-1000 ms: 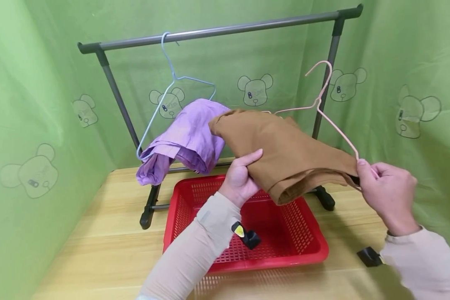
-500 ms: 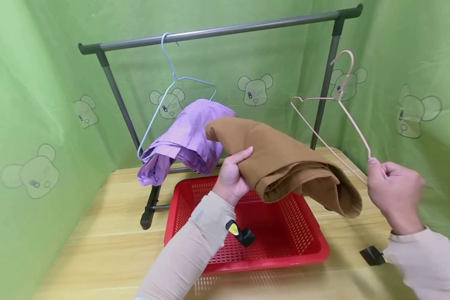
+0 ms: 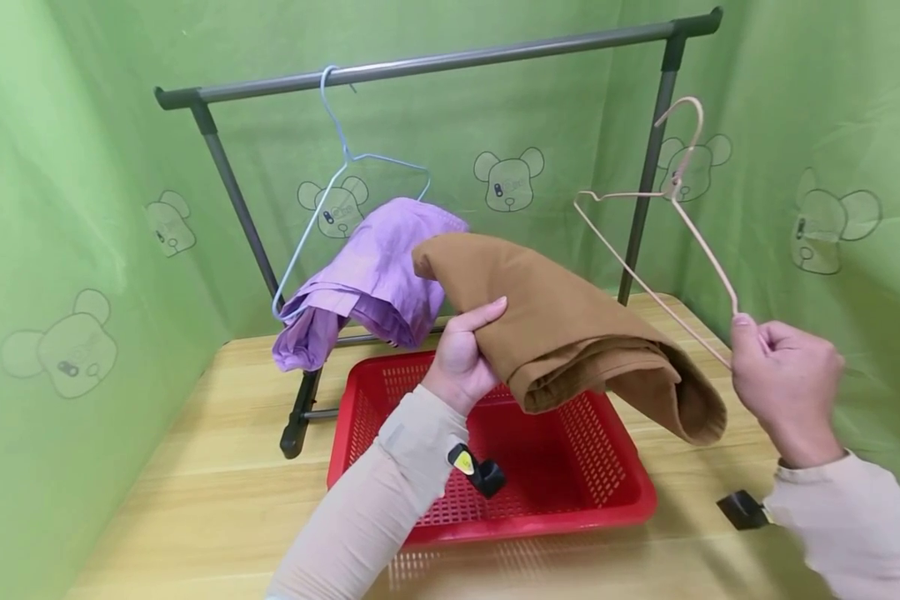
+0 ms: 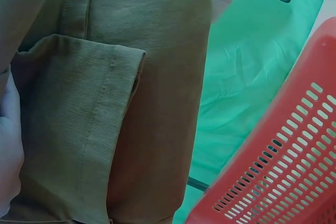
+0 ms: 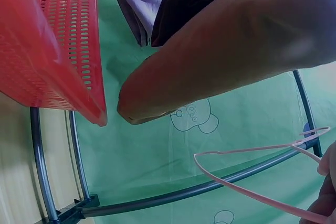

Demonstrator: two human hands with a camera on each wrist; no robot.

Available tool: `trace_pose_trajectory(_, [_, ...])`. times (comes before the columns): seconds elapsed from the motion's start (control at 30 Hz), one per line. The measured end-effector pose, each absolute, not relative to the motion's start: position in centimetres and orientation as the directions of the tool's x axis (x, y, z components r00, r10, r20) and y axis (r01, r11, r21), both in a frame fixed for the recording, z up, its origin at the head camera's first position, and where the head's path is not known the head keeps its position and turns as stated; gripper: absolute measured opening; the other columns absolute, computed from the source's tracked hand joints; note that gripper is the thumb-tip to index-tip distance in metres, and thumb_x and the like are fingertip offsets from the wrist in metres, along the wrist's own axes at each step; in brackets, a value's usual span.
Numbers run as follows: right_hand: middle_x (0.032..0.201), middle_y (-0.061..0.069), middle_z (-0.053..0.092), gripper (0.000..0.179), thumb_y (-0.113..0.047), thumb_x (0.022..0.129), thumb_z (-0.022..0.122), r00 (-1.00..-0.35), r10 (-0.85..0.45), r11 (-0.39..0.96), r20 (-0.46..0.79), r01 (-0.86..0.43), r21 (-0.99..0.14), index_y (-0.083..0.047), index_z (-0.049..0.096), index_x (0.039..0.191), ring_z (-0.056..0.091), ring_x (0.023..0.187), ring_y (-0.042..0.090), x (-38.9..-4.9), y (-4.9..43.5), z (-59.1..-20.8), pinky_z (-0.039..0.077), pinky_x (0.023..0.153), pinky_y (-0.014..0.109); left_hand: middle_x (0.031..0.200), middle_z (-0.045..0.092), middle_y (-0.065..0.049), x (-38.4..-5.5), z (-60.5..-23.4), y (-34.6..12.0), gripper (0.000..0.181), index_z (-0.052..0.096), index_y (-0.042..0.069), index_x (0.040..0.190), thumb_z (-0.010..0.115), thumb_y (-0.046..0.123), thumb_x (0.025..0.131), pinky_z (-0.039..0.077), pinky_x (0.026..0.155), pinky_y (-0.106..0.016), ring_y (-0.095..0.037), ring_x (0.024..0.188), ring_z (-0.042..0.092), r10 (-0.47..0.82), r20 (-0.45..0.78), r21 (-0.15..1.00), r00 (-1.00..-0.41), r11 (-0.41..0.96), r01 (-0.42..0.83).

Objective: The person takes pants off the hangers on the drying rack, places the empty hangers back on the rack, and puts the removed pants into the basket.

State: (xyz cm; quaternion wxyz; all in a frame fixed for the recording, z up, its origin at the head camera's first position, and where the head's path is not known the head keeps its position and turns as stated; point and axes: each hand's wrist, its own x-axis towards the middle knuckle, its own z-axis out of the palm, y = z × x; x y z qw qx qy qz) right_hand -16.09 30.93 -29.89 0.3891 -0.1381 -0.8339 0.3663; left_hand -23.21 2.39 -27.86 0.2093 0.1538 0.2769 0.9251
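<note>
My left hand (image 3: pixel 465 358) grips folded brown trousers (image 3: pixel 562 317), thumb on top and the other fingers hidden beneath. The trousers slant over the basket, their loose right end drooping. In the left wrist view the brown cloth (image 4: pixel 157 77) fills much of the frame, with a stitched hem along one layer. My right hand (image 3: pixel 787 383) holds a pink wire hanger (image 3: pixel 708 242) by its lower right corner, hook up. A gap separates hanger and trousers in the head view. The right wrist view shows the hanger's bare bar (image 5: pixel 252 196) beside the fingers.
A grey metal rack (image 3: pixel 450 62) stands on the wooden table (image 3: pixel 172 483). From its rail hangs a blue hanger (image 3: pixel 311 225) with a purple garment (image 3: pixel 382 258) folded over it. A red perforated basket (image 3: pixel 532 529) sits in front. Green cloth walls (image 3: pixel 60 208) enclose the space.
The pink hanger has come out of the brown trousers and moved right and up with my right hand. The trousers' right end has dropped; my left hand shifted slightly left.
</note>
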Motion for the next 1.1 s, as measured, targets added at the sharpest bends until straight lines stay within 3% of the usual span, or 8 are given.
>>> trace_pose_trajectory(0.73, [0.037, -0.006, 0.041, 0.053, -0.03, 0.094, 0.056, -0.635, 0.506, 0.702, 0.584, -0.09, -0.707, -0.006, 0.05, 0.047, 0.034, 0.037, 0.008, -16.4, 30.5, -29.9, 0.026, 0.043, 0.024, 0.096, 0.065, 0.001, -22.9, -28.8, 0.9, 0.017, 0.061, 0.011, 0.098, 0.045, 0.007, 0.093, 0.051, 0.08, -0.029, -0.013, 0.087, 0.064, 0.525, 0.151, 0.604, -0.838, -0.72, -0.342])
trace_pose_trajectory(1.1, [0.038, -0.006, 0.042, 0.053, -0.029, 0.094, 0.056, -0.653, 0.507, 0.686, 0.562, -0.09, -0.722, -0.007, 0.05, 0.047, 0.034, 0.037, 0.009, -16.4, 30.3, -30.0, 0.026, 0.042, 0.024, 0.097, 0.064, 0.0, -22.6, -29.2, 0.4, 0.016, 0.059, 0.011, 0.099, 0.044, 0.007, 0.094, 0.051, 0.081, -0.03, -0.013, 0.089, 0.063, 0.522, 0.131, 0.618, -0.843, -0.708, -0.343])
